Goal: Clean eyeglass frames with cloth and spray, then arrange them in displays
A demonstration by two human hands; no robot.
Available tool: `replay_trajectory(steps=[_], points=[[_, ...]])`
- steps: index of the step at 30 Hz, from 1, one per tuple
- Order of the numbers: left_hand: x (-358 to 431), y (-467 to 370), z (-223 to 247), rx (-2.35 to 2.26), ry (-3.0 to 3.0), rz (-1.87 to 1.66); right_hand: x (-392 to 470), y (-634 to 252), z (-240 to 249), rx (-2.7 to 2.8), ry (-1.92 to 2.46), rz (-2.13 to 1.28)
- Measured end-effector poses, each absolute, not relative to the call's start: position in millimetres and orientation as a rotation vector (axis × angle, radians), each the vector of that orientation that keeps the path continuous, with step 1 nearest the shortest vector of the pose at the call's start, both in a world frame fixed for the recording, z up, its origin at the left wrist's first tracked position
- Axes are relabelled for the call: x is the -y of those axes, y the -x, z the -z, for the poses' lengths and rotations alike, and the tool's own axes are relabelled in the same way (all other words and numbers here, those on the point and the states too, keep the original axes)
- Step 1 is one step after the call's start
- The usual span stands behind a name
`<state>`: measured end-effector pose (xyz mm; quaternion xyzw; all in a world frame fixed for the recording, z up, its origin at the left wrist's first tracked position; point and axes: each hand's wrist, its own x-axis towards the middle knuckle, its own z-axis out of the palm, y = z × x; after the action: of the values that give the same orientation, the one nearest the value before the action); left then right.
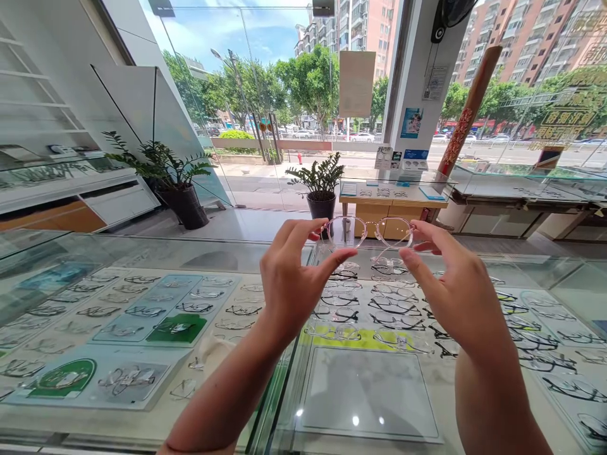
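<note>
A pair of thin-rimmed, pinkish eyeglasses (371,222) is held up above the glass display counter, lenses facing the street. My left hand (301,268) pinches its left end, with the thumb stretched below the left lens. At the right end, my right hand (448,278) grips the frame, its thumb under the right lens. Beneath the hands, rows of eyeglasses (396,305) lie inside the counter, and a grey rectangular pad (370,395) is nearer to me.
The glass counter (284,392) spans the foreground, with more eyewear at both sides. Beyond it are a potted plant (321,205), another potted plant (190,205) at the left, and a wooden display case (403,212). Large windows face a street.
</note>
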<state>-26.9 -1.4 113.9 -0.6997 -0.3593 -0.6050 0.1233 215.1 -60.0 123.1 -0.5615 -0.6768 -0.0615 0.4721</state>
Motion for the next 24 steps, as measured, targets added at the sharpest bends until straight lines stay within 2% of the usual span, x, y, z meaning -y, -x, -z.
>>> replay_trajectory(steps=[24], points=[[-7,24,-112,0.966,2.049,1.778,61,-215,-126,1.648,1.374,0.14]])
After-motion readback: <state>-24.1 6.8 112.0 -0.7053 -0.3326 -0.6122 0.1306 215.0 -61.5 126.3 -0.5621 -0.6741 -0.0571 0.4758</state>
